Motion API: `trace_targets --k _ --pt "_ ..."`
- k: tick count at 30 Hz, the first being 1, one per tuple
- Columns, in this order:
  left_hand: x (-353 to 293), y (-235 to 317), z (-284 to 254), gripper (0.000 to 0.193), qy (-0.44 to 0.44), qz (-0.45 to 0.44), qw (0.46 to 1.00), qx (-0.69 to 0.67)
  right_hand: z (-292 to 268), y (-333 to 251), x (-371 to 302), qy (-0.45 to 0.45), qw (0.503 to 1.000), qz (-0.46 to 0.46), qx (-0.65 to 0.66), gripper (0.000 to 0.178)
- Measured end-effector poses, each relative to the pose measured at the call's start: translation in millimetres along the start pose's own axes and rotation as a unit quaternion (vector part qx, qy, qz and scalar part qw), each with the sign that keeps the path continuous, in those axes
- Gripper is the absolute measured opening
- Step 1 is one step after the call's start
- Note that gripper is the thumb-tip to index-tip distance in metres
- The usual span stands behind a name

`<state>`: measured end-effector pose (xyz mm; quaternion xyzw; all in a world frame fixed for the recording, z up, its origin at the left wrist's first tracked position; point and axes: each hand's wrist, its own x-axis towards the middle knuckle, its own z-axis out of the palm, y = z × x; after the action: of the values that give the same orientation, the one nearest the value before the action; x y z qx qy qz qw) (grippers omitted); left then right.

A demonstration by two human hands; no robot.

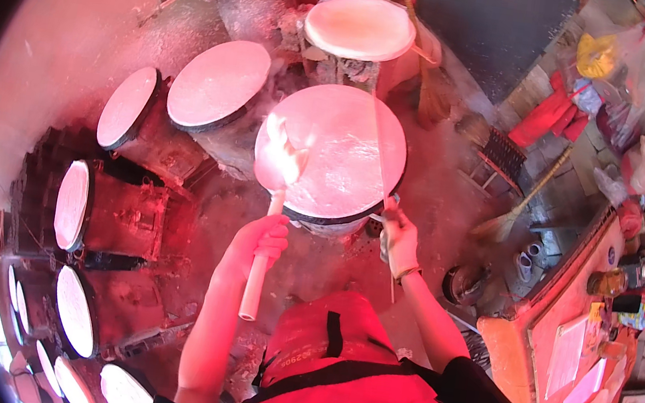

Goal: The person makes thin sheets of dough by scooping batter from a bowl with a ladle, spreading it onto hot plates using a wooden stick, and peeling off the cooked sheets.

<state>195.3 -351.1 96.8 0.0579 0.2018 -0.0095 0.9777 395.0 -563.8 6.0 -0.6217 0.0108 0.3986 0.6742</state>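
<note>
My left hand (260,240) is closed around a thick pale round handle (254,290). At the handle's far end is a bright, ragged white head (284,156) that looks like a flame; glare hides its kind. It is over the left part of a large pale round sheet (337,147), which covers a dark-rimmed, griddle-like round top (320,219). My right hand (399,243), with a band at the wrist, grips a long thin stick (381,148) near that top's front right edge. The stick reaches across the sheet's right side and sticks out below my hand.
Similar pale-topped round stands (220,84) curve along the left wall, with another (360,27) behind. Brooms (528,199), a small chair (497,154) and red cloth (546,116) are on the right. Nearer, a table (529,356) bears papers and jars (609,281). Haze hangs over the floor.
</note>
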Motion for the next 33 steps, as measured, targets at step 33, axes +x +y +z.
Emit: trace_targets --k 33 --pt "-474 40 -222 0.005 0.342 0.642 0.639 -0.252 794 235 -69 -0.566 0.37 -0.603 -0.423 0.025"
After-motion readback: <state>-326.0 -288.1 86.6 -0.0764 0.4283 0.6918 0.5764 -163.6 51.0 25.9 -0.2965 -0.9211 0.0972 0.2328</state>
